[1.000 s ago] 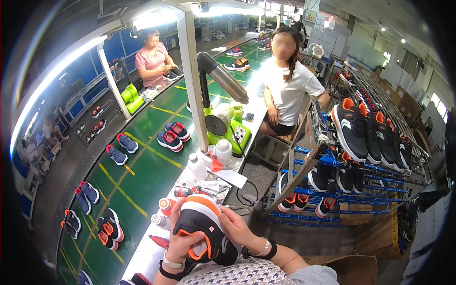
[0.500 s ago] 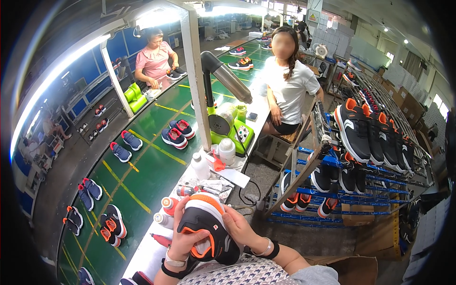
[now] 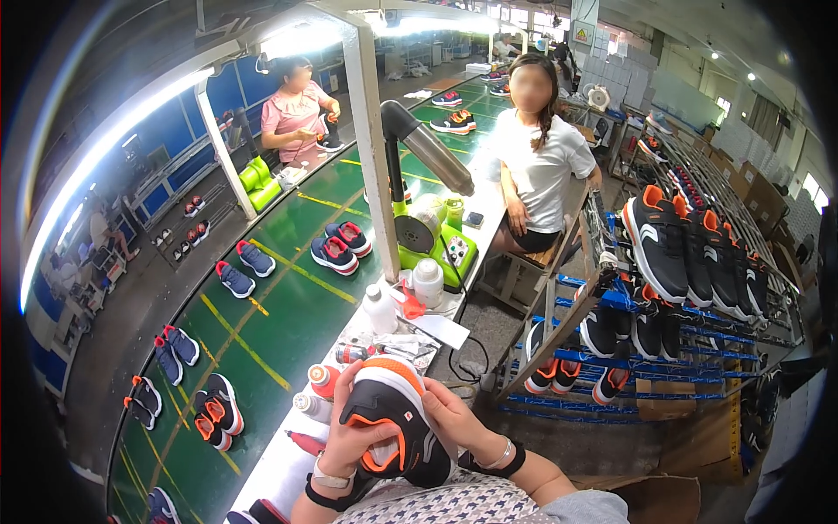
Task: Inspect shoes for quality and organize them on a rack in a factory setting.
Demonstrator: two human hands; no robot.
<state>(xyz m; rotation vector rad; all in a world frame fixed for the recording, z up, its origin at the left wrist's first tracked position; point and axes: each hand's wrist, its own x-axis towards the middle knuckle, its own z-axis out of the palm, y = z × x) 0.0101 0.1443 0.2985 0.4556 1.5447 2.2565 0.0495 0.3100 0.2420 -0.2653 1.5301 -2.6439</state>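
A black sneaker (image 3: 422, 445) with orange lining and a white-and-orange sole is held in front of my body, above the near end of the white bench. My left hand (image 3: 352, 441) grips it around the ankle opening, the thumb reaching over the orange collar. On the other side my right hand (image 3: 456, 417) is closed along the edge of the sole, fingers partly hidden behind it. Just left of the shoe stand an orange-capped bottle (image 3: 323, 379) and a white bottle (image 3: 312, 406).
A green conveyor (image 3: 288, 327) carrying pairs of sneakers runs along the left. On the bench (image 3: 279, 463) stand a green heat-gun machine (image 3: 449, 253) and white bottles. A shoe rack (image 3: 559, 349) is at right. One person (image 3: 541, 148) sits beyond the bench; another (image 3: 297, 118) handles a shoe across the conveyor.
The whole view has shifted slightly, so the scene sits a little further right and lower. Across the conveyor, the person in pink has lifted a shoe. My grip on the sneaker looks the same.
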